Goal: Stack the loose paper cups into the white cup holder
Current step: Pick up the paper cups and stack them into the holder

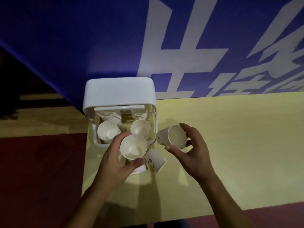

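Head camera looking steeply down on the desk (230,145).
It is hanging close over the left edge, facing the blue banner (82,46) along the far edge, centring on the white cup holder (118,91).

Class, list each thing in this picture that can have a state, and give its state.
left hand: grips a cup
left-hand cup: held mouth up by the holder's front
right hand: holds a cup
right-hand cup: tilted, mouth toward the camera
white cup holder: open, stacked cups inside
printed cup: lying on its side on the table
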### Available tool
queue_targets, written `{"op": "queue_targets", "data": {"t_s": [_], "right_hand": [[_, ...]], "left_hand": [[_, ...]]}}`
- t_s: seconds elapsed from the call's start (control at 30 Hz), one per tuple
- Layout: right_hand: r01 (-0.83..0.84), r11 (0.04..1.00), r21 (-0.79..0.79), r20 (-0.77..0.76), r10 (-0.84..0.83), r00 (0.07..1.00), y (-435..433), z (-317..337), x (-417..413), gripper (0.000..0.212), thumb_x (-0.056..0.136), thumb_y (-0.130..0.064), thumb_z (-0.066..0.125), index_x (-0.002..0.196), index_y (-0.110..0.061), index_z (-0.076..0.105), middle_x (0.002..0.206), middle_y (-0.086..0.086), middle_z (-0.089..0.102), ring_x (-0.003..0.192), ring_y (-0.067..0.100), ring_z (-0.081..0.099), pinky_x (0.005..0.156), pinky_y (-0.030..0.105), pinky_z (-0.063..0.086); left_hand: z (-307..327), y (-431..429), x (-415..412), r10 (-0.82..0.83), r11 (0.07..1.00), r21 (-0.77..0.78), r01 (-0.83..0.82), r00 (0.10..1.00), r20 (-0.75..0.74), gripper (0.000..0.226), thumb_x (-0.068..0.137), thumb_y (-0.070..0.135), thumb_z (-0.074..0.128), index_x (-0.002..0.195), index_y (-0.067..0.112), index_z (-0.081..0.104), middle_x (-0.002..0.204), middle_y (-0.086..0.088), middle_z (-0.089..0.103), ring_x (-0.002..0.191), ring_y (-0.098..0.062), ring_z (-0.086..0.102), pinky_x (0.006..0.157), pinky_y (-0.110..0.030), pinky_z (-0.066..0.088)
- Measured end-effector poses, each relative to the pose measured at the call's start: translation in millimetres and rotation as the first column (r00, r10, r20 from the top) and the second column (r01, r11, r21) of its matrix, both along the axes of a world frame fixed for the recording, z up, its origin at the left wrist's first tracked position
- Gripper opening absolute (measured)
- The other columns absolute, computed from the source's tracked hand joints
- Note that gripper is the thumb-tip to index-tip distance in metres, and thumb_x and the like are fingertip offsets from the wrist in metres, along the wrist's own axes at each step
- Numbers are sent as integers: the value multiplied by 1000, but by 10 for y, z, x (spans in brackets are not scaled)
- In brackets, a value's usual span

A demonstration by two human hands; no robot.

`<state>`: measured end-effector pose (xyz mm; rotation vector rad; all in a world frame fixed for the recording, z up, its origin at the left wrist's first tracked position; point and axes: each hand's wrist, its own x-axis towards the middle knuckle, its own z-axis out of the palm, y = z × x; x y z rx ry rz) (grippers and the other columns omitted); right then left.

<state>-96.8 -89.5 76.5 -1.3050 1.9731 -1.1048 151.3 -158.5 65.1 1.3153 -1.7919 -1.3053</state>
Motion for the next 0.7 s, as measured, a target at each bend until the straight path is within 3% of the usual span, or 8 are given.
{"op": "queue_targets", "data": {"t_s": [0.13,0.3,0.43,0.7], "right_hand": [[-101,992,-70,-46,98,994,-331,124,289,75,84,-54,77,146,-21,50,130,-12,56,117,1,53,86,11,45],[-160,983,-91,-51,156,987,-662,58,545,74,81,-47,81,141,-18,50,131,-9,57,119,1,54,93,17,46],[-234,971,-47,-124,227,966,-807,-158,585,72,80,-52,82,137,-18,54,130,-5,59,120,12,56,96,29,50],[-279,956,87,-197,292,936,-925,-590,673,79,78,-59,77,141,-17,56,137,0,57,123,19,55,98,36,52]], "left_hand": [[-7,3,236,71,997,-11,-71,997,6,80,70,58,82,139,37,50,139,18,57,130,-11,54,104,-46,50],[2,-1,380,167,986,-24,-168,986,-27,76,72,52,82,139,32,51,140,13,58,130,-18,55,103,-50,50],[5,-10,401,225,974,-29,-226,974,-41,81,69,51,84,140,28,51,138,11,59,128,-20,57,102,-49,51],[13,-77,339,301,951,-44,-305,950,-81,77,68,48,85,135,29,54,134,12,59,125,-20,58,100,-49,52]]}}
